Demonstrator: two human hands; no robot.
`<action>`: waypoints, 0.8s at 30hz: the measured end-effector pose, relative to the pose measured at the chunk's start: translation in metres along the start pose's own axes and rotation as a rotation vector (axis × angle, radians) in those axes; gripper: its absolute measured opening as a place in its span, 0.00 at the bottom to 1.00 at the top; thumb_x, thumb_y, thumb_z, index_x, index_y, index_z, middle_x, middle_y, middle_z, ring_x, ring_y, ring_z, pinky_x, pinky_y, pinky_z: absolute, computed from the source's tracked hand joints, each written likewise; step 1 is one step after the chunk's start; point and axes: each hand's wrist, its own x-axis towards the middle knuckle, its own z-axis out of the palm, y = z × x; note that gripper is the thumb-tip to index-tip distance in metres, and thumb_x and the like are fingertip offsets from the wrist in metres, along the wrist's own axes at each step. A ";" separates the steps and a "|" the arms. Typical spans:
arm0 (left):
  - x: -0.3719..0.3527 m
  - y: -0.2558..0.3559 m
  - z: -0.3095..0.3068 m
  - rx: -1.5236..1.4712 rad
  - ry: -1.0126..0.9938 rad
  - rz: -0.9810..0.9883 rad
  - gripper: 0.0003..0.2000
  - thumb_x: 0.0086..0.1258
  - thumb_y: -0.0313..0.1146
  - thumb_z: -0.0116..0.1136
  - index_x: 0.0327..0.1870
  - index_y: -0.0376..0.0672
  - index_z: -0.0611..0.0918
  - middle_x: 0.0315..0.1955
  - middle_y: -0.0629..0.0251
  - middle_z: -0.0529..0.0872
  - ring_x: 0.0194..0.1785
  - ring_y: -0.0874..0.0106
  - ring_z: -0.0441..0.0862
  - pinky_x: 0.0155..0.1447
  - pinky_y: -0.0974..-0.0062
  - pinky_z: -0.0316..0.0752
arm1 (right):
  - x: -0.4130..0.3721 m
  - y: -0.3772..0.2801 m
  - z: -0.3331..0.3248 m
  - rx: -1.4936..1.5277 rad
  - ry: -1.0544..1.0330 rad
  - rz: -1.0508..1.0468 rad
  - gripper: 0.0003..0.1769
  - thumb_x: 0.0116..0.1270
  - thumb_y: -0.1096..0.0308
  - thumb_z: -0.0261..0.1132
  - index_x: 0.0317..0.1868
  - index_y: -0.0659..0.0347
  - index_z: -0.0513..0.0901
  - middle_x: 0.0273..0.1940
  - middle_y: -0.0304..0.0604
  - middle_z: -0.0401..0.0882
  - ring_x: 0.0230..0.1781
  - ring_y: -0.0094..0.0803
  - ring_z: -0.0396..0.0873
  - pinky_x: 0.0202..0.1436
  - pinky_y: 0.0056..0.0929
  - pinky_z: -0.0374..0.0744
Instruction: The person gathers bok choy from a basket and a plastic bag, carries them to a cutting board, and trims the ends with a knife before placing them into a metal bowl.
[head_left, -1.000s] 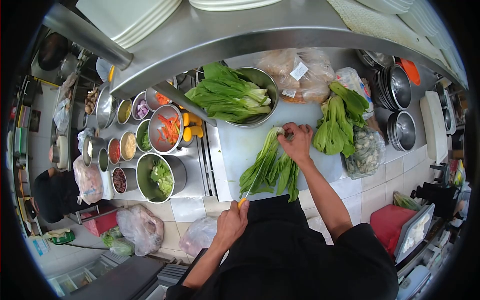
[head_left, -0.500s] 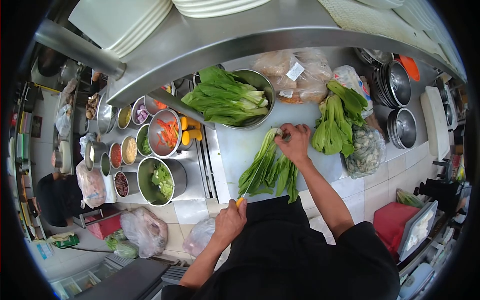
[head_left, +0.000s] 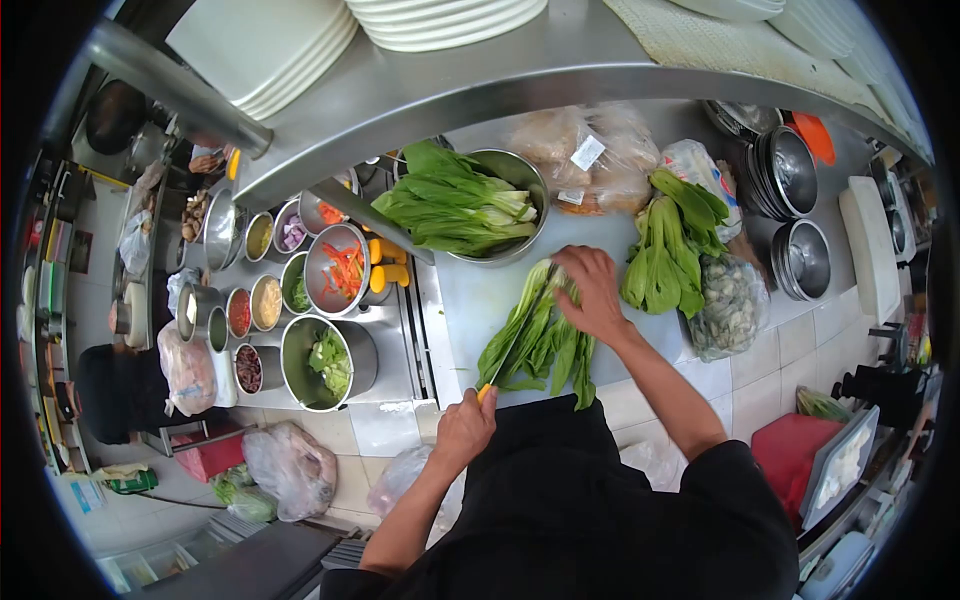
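Observation:
My left hand [head_left: 466, 428] is closed around the yellow handle of a knife [head_left: 486, 391]. The knife's blade runs up and to the right across a split bok choy [head_left: 570, 352] lying on the white cutting board [head_left: 462, 305]. At the stalk end of that bok choy, my right hand [head_left: 594, 292] presses with bent fingers, slightly blurred; the fingertips are partly hidden. Just beyond, a metal bowl [head_left: 541, 190] holds a heap of cut bok choy [head_left: 455, 205]. Whole bok choy heads [head_left: 660, 255] lie to the right of my right hand.
Metal bowls of chopped vegetables [head_left: 334, 268] stand at left, near yellow handles [head_left: 390, 266]. Bagged food [head_left: 590, 150] lies behind the board, and another bag [head_left: 728, 305] sits at right beside stacked metal bowls [head_left: 803, 260]. A steel shelf [head_left: 470, 70] with plates overhangs. A person in black [head_left: 110, 390] is at far left.
My right hand has shifted from a fingertip pinch at the stalk end to lying more over it. The blade now reaches nearer that end. The whole view has tilted slightly.

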 end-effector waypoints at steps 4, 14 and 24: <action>-0.002 0.002 0.001 0.015 0.003 -0.014 0.23 0.77 0.50 0.48 0.37 0.33 0.76 0.23 0.33 0.82 0.32 0.36 0.82 0.38 0.43 0.78 | 0.006 -0.014 -0.012 -0.068 -0.380 -0.415 0.23 0.72 0.55 0.57 0.65 0.50 0.74 0.68 0.44 0.68 0.74 0.42 0.60 0.76 0.53 0.53; -0.017 -0.009 -0.002 0.041 -0.037 -0.062 0.25 0.77 0.53 0.46 0.40 0.34 0.77 0.26 0.34 0.83 0.36 0.38 0.83 0.42 0.44 0.77 | 0.010 0.008 0.018 -0.231 -0.530 -0.448 0.18 0.78 0.54 0.49 0.60 0.48 0.75 0.67 0.37 0.70 0.75 0.38 0.58 0.77 0.55 0.51; -0.035 -0.030 0.000 0.071 -0.057 -0.112 0.27 0.77 0.56 0.44 0.45 0.34 0.78 0.30 0.36 0.84 0.37 0.36 0.81 0.47 0.43 0.75 | 0.011 0.010 0.016 -0.183 -0.571 -0.419 0.21 0.78 0.51 0.48 0.64 0.50 0.72 0.68 0.40 0.69 0.76 0.39 0.56 0.79 0.55 0.47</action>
